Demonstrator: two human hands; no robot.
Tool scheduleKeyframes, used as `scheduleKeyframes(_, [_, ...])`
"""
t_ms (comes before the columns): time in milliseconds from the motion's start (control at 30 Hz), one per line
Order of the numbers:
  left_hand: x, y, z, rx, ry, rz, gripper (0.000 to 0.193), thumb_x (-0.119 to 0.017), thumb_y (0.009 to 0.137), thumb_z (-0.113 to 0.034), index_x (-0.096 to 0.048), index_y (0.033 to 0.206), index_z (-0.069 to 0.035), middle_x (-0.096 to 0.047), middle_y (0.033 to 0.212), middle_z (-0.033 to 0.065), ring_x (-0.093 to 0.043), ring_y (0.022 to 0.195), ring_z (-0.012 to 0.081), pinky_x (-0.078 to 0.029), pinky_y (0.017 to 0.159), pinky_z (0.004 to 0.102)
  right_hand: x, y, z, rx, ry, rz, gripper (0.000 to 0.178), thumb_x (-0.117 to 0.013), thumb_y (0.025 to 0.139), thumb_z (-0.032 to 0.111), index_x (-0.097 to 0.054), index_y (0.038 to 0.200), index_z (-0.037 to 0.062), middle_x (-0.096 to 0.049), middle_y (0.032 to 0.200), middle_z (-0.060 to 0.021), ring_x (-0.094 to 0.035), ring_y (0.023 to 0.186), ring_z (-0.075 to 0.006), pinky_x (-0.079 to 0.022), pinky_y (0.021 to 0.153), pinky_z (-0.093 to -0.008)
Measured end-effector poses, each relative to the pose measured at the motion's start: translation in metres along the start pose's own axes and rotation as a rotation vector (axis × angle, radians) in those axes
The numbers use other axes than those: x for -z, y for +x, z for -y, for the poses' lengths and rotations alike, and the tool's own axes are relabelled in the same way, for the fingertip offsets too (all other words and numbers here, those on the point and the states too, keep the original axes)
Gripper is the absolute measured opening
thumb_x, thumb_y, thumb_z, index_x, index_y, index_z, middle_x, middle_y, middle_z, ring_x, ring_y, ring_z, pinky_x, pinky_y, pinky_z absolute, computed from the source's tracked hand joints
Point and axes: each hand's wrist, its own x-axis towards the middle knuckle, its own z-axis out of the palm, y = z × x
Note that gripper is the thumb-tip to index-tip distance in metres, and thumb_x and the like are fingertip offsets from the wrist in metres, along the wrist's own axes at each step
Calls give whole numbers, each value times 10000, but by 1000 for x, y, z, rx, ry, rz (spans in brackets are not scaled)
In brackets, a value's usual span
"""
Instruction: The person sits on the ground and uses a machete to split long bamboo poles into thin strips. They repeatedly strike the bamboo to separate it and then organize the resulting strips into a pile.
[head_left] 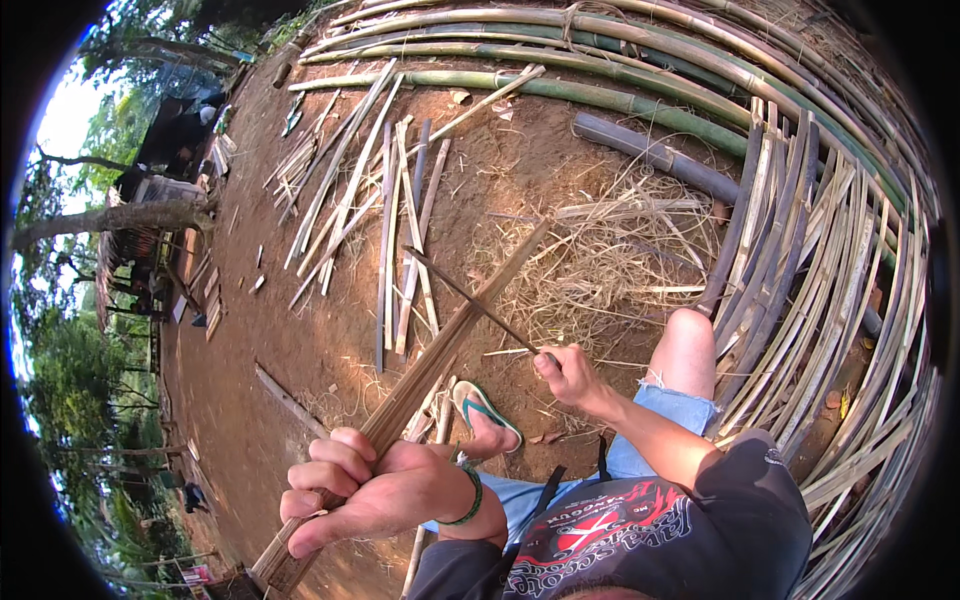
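Observation:
My left hand (385,490) is wrapped round the lower part of a long brown bamboo slat (430,370). The slat slants from the lower left up toward the middle of the view. Across its upper half lies a knife (462,292) with a thin dark blade, its tip pointing to the upper left. The blade appears to touch the slat, and crosses it at a steep angle. My right hand (568,376) is closed on the knife's handle end, which the fingers mostly hide.
Curly bamboo shavings (610,255) heap on the brown soil ahead. Split strips (350,190) lie scattered at the far left, and many bent strips (830,290) pile along the right. Green bamboo poles (620,95) stretch across the back. My sandalled foot (487,418) is below the slat.

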Motion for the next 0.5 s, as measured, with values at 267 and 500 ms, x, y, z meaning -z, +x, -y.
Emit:
scheduleKeyframes(267, [-9,19,14,40,15,-43,503,-399,978,-618,-375,822,-141,-212,616,-37,-187,509,87,-170,456,239,-13,-7,43,147,-11,52,558,-517,960,486,-564,674,9,-505,513,-199,-546,464,-380,-402,466,-445])
scheduleKeyframes(500, [-13,24,17,65,31,-59,501,-429,966,-628,-380,834,-147,-206,622,-34,-191,510,85,-169,462,237,-8,4,53,-80,-20,-54,560,-507,969,475,-531,664,7,-466,494,-180,-510,450,-358,-392,468,-430])
